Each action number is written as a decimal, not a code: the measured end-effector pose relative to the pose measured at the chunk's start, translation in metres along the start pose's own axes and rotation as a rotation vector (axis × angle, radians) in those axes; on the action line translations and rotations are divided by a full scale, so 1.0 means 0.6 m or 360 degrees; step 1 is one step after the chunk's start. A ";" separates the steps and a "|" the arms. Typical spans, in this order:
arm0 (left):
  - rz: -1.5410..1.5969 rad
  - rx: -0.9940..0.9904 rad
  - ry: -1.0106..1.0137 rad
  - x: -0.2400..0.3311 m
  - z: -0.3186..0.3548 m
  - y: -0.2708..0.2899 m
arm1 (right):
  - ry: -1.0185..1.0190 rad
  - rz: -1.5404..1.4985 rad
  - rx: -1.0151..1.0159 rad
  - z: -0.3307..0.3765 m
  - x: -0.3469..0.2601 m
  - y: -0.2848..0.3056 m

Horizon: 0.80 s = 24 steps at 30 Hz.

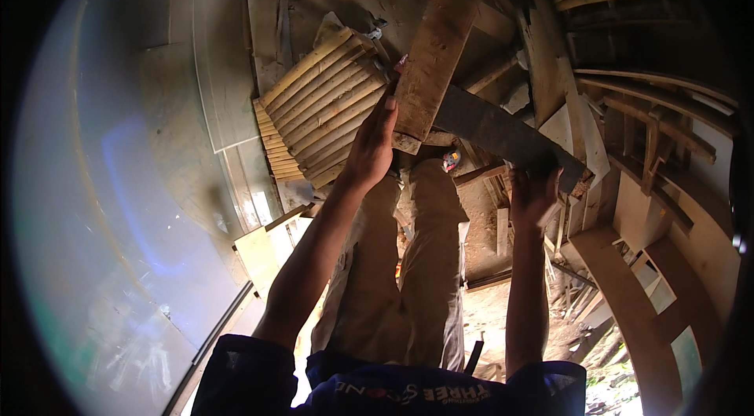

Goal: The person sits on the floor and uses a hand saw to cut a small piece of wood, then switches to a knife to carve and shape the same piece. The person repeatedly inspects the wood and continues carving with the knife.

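A long brown wooden plank (440, 55) slants up and away in front of me, its cut near end above my legs. My left hand (372, 145) grips its left edge, with the thumb on the upper face and the other fingers mostly hidden. A dark, flat board (503, 132) runs from beside the plank down to the right. The right hand (536, 195) holds it near its lower right end, from the near edge. Where the two pieces come close, the plank lies over the board's far end or right beside it; I cannot tell which.
Left of the plank, pale wooden slats (322, 106) lie side by side. A large grey-blue panel (118, 204) fills the left side. To the right stand wooden frames (660, 290) and stacked timber (660, 114). A small colourful object (450, 160) shows by my knees.
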<state>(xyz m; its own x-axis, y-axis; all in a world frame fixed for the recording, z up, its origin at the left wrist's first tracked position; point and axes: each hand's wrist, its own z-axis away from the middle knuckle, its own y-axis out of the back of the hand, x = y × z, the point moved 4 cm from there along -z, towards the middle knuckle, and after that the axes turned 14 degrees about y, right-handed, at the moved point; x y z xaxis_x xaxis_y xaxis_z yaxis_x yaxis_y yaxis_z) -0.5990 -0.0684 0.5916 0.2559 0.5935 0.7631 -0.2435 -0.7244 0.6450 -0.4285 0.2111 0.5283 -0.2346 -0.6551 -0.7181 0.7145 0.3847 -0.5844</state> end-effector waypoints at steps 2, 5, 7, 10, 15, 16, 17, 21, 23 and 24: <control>0.0146 -0.0026 0.0228 -0.012 0.005 -0.003 | -0.0008 -0.0025 -0.0006 -0.002 0.000 0.006; 0.0885 -0.0182 0.1249 -0.039 0.015 -0.016 | -0.0019 -0.0109 -0.0089 -0.009 -0.001 0.020; 0.1346 -0.0079 0.1546 -0.037 0.008 -0.019 | -0.0007 -0.0123 -0.0278 -0.014 -0.001 0.025; 0.2009 -0.0193 0.1497 -0.028 -0.031 -0.013 | -0.0050 -0.0045 -0.0148 -0.021 0.003 0.044; 0.1024 -0.0152 0.1444 -0.002 -0.059 -0.012 | 0.0008 -0.0009 -0.0115 -0.023 -0.002 0.044; 0.1013 -0.0265 0.1391 0.004 -0.063 -0.013 | 0.0011 -0.0045 -0.0187 -0.023 -0.003 0.040; 0.1002 -0.0376 0.1334 0.010 -0.067 -0.014 | -0.0008 -0.0033 -0.0160 -0.022 -0.004 0.040; 0.0822 -0.0504 0.1016 0.032 -0.077 -0.017 | -0.0063 -0.0135 -0.0246 -0.023 -0.011 0.042; 0.0801 -0.0513 0.1170 0.024 -0.081 -0.024 | -0.0055 -0.0135 -0.0243 -0.024 -0.015 0.049; 0.0790 -0.0519 0.1238 0.018 -0.084 -0.028 | -0.0045 -0.0124 -0.0235 -0.024 -0.017 0.052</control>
<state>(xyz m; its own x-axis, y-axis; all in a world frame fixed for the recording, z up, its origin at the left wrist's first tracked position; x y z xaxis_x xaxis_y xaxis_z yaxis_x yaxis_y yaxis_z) -0.6396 -0.0321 0.5910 -0.6053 0.3978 0.6895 -0.4338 -0.8911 0.1333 -0.4131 0.2395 0.5120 -0.2655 -0.7041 -0.6587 0.5898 0.4218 -0.6886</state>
